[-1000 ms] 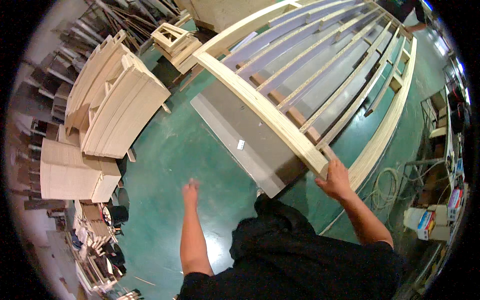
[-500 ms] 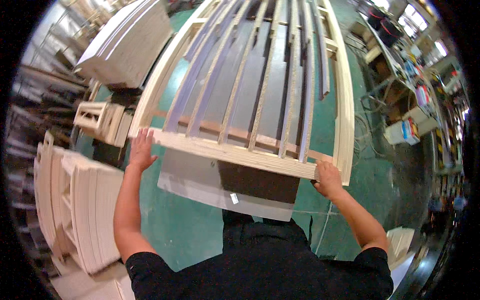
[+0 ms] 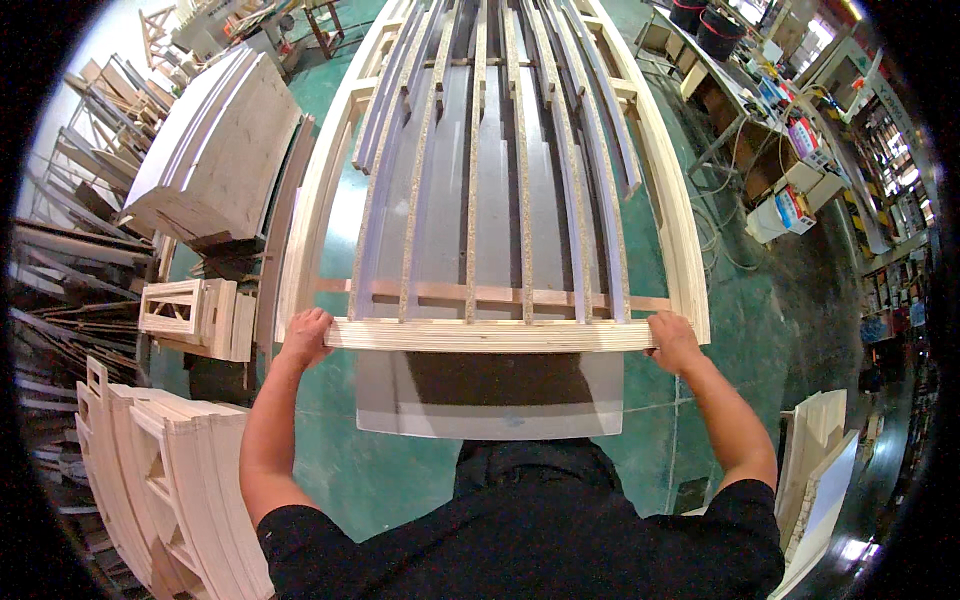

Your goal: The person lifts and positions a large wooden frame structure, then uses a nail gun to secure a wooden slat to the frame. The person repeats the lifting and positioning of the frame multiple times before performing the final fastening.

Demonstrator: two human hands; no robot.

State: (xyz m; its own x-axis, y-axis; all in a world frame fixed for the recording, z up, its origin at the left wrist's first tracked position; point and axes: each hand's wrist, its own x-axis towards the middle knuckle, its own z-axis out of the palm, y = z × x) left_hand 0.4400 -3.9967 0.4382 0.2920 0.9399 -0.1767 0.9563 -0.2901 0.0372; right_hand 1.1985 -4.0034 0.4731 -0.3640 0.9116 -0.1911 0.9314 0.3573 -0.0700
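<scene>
In front of me lies a long, pale wooden frame (image 3: pixel 500 337) whose end bar shows stacked layers. My left hand (image 3: pixel 308 335) is closed around the left part of this near bar, fingers curled over the top. Near the right corner, my right hand (image 3: pixel 672 342) grips the same bar, its fingers folded over it. Long narrow strips (image 3: pixel 472 200) with speckled edges run lengthwise inside the frame, their near ends at the bar. Beneath them is a grey panel (image 3: pixel 490 410) that sticks out toward me, with a shadow on it.
To the left stand a stack of large pale boards (image 3: pixel 215 150), small wooden frames (image 3: pixel 200 318) and tall stacked wooden parts (image 3: pixel 190 480). A workbench (image 3: pixel 720 75) with buckets is at the far right, a white tub (image 3: pixel 780 215) near it. Boards (image 3: pixel 815 470) lean at lower right.
My left hand has gone from lying flat with fingers stretched at the left corner to being wrapped round the bar. The frame's near end now appears level instead of slanted.
</scene>
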